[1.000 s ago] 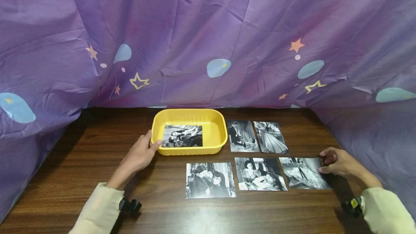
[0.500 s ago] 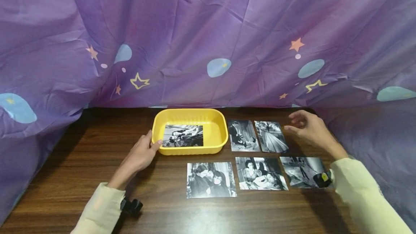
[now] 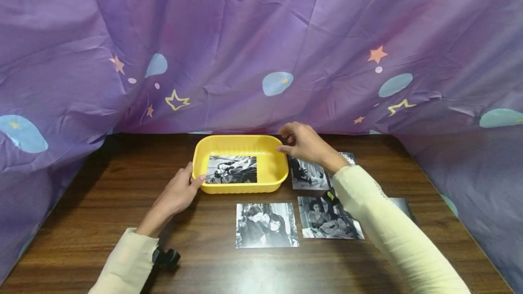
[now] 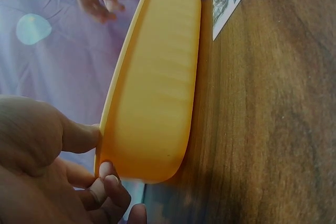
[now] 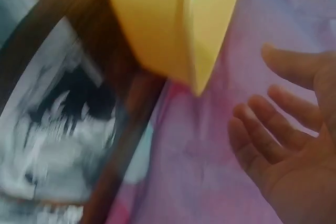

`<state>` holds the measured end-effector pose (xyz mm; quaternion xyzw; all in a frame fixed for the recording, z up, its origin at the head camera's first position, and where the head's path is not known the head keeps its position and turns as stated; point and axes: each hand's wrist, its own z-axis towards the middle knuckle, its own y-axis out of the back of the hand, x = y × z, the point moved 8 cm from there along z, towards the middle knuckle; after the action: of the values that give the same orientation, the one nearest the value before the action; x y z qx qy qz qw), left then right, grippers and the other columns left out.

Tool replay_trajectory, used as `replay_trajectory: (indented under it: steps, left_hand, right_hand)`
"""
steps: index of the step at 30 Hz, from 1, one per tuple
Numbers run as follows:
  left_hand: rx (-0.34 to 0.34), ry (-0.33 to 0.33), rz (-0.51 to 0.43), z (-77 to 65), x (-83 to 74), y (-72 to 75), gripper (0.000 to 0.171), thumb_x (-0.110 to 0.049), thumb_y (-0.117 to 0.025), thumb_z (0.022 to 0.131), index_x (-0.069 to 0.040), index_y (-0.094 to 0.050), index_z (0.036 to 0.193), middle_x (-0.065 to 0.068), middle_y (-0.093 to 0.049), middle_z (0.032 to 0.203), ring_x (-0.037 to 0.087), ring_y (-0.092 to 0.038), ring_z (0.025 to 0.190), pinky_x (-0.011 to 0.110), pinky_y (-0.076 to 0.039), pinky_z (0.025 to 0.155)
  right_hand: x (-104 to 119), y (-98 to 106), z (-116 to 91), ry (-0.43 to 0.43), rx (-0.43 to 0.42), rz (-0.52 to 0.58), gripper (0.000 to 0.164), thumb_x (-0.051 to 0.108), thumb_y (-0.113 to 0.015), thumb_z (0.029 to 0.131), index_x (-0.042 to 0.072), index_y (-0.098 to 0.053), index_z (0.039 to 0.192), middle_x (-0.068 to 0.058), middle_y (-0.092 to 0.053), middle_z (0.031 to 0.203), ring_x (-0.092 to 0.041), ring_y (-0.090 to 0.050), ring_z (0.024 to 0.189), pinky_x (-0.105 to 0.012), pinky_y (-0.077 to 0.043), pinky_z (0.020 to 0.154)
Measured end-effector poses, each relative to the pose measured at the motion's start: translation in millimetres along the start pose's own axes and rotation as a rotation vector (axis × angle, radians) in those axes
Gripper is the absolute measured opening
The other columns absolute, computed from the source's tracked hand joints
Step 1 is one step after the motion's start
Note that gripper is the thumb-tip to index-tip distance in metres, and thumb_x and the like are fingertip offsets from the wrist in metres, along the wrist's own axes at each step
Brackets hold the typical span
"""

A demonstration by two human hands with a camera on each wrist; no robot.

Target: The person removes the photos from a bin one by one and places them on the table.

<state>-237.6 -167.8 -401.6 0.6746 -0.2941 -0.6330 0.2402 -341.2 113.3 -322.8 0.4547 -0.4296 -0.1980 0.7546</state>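
A yellow plastic basin (image 3: 269, 169) stands at the back of the table, with one black-and-white photo (image 3: 231, 169) lying flat inside. My left hand (image 3: 176, 193) pinches its left rim between thumb and fingers, as the left wrist view also shows on the basin's side wall (image 4: 152, 87). Above the basin's right rim hovers my right hand (image 3: 305, 143), its fingers loosely bent and holding nothing. Apart from the basin, that same right hand (image 5: 294, 140) shows an empty palm in the right wrist view. Under the right forearm lies a photo (image 3: 306, 176), partly covered.
Several more black-and-white photos lie on the brown wooden table (image 3: 196, 257), among them one front photo (image 3: 266, 225) and one beside it (image 3: 323, 221). The right sleeve hides parts of others. A purple patterned cloth (image 3: 229, 49) hangs behind the table.
My right hand has moved left from the rightmost front photo, passing over the back photos, to the basin's right rim. The left hand has kept its hold, and the photos lie as before.
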Motion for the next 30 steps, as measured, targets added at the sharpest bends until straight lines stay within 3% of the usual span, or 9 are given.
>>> replay_trajectory:
  steps: [8, 12, 17, 23, 30]
  left_hand:
    - [-0.009, -0.003, -0.014, 2.4, 0.3, 1.1, 0.063, -0.022, -0.048, 0.107, 0.010, -0.023, 0.155, 0.029, -0.050, 0.127, 0.039, -0.048, 0.117, 0.059, -0.035, 0.105]
    - [-0.013, -0.004, -0.015, 2.3, 1.0, 2.1, 0.063, -0.022, -0.048, 0.107, 0.012, -0.023, 0.154, 0.027, -0.051, 0.121, 0.038, -0.049, 0.112, 0.058, -0.036, 0.104]
    - [-0.004, 0.003, -0.021, 2.0, 0.8, 1.8, 0.064, -0.023, -0.049, 0.107, 0.011, -0.023, 0.154, 0.023, -0.051, 0.115, 0.036, -0.048, 0.107, 0.057, -0.038, 0.100]
    - [-0.004, 0.008, -0.024, 1.4, 0.8, 2.6, 0.065, -0.024, -0.049, 0.107, 0.012, -0.022, 0.154, 0.025, -0.051, 0.118, 0.036, -0.048, 0.109, 0.057, -0.037, 0.102]
    - [-0.003, 0.013, -0.017, 1.3, 2.5, 2.5, 0.067, -0.024, -0.049, 0.107, 0.013, -0.020, 0.154, 0.024, -0.051, 0.117, 0.036, -0.049, 0.107, 0.057, -0.038, 0.101]
  right_hand:
    - [15.1, -63.8, 30.8, -0.025, 0.231, -0.031, 0.058, 0.024, -0.086, 0.083, -0.008, -0.064, 0.125, -0.021, -0.067, 0.123, -0.035, -0.063, 0.112, -0.043, -0.048, 0.099]
    - [20.8, -90.7, 39.9, -0.033, 0.296, -0.117, 0.066, 0.034, -0.089, 0.078, -0.007, -0.065, 0.123, -0.020, -0.067, 0.120, -0.033, -0.062, 0.114, -0.041, -0.045, 0.102]
    - [18.8, -115.4, 43.5, -0.104, 0.364, -0.184, 0.078, 0.040, -0.094, 0.069, -0.003, -0.062, 0.125, -0.016, -0.063, 0.126, -0.031, -0.058, 0.117, -0.039, -0.042, 0.105]
    - [21.2, -125.3, 46.1, -0.099, 0.360, -0.245, 0.075, 0.036, -0.099, 0.061, -0.001, -0.065, 0.118, -0.015, -0.060, 0.124, -0.031, -0.057, 0.115, -0.038, -0.042, 0.104]
    - [16.7, -125.8, 49.1, -0.154, 0.308, -0.174, 0.066, 0.026, -0.100, 0.061, 0.000, -0.065, 0.110, -0.020, -0.055, 0.121, -0.032, -0.055, 0.111, -0.039, -0.044, 0.102]
